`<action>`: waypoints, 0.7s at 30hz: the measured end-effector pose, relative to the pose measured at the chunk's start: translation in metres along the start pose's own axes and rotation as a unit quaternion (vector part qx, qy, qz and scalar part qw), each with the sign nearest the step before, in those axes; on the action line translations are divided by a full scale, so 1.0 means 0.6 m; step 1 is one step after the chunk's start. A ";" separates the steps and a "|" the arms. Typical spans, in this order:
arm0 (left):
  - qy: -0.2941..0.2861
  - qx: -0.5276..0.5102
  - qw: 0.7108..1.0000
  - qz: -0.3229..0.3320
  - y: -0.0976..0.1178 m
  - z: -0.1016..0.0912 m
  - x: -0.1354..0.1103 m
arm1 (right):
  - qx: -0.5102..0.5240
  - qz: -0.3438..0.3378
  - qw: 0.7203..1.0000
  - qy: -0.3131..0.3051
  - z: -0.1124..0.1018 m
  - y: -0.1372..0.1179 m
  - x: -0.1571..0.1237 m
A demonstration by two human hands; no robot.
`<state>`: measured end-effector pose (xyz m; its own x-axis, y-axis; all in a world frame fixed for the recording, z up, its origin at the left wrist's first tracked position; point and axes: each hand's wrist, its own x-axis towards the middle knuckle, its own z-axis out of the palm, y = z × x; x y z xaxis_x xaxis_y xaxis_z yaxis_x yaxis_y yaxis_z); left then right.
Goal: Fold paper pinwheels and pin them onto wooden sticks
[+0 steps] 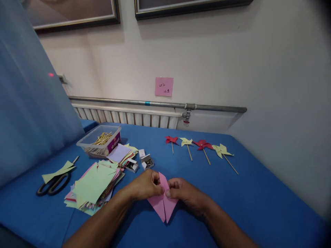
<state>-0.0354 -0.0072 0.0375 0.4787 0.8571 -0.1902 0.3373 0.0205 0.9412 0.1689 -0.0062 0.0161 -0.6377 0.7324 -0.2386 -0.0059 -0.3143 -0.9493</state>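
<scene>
A pink paper sheet [160, 206] with slits running in from its corners is held between my two hands, above the front middle of the table. My left hand [147, 184] pinches its left side, thumb on top. From the right, my right hand [186, 193] pinches the same paper, its thumb close to the sheet's centre. The lower corner points toward me, split by a slit into two tips. Just beyond my left hand stand two small open boxes, one with dark metal pins [148, 163] and the other box [132, 165] beside it.
Left of my hands lies a stack of coloured paper [94, 184]. Scissors [54, 184] with pale green paper scraps lie farther left. A clear plastic tub [99, 141] holds thin sticks. Red pinwheels [203, 144] and pale yellow pinwheels [221, 150] lie at the back right. A blue curtain [31, 93] hangs left.
</scene>
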 end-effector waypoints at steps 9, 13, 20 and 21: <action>0.005 -0.037 0.999 0.011 0.003 0.002 0.001 | -0.028 -0.017 0.998 0.057 0.014 0.008 0.012; 0.014 -0.050 0.999 0.010 0.001 0.000 0.003 | -0.016 -0.023 0.995 0.098 0.019 0.015 0.016; 0.064 -0.047 0.997 0.005 0.000 -0.005 0.006 | -0.012 -0.051 0.989 0.135 0.010 0.038 0.020; 0.070 -0.043 0.997 0.004 -0.001 -0.005 0.007 | -0.007 -0.054 0.988 0.142 0.008 0.041 0.020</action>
<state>-0.0359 -0.0023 0.0371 0.3608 0.9208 -0.1481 0.2603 0.0531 0.9641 0.1570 -0.0080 -0.0091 -0.3922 0.9018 -0.1815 -0.0510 -0.2183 -0.9745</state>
